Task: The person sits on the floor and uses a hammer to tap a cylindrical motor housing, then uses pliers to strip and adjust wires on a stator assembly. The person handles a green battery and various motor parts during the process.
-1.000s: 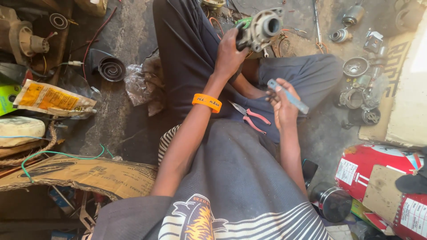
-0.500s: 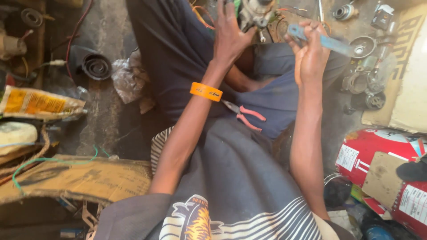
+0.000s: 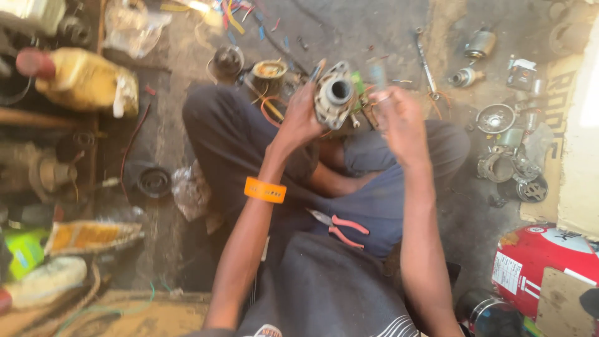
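Note:
My left hand [image 3: 301, 118] grips a grey metal motor housing [image 3: 336, 100] with a round bore, held up over my lap; an orange band [image 3: 265, 190] circles that wrist. My right hand [image 3: 399, 118] is raised just right of the housing and holds a thin blue-grey tool [image 3: 377, 72], blurred by motion. Pink-handled pliers [image 3: 340, 228] lie on my dark trousers between my forearms. Coloured wires hang behind the housing.
Metal motor parts [image 3: 505, 162] and a spanner [image 3: 425, 62] lie scattered on the ground at right. A red container [image 3: 536, 262] sits lower right. A yellow jug [image 3: 84, 81], a black ring [image 3: 154, 182] and packets lie at left.
The view has shifted so hands and housing sit lower in frame. My right hand has moved left with the tool, close to the housing. The left hand keeps its grip.

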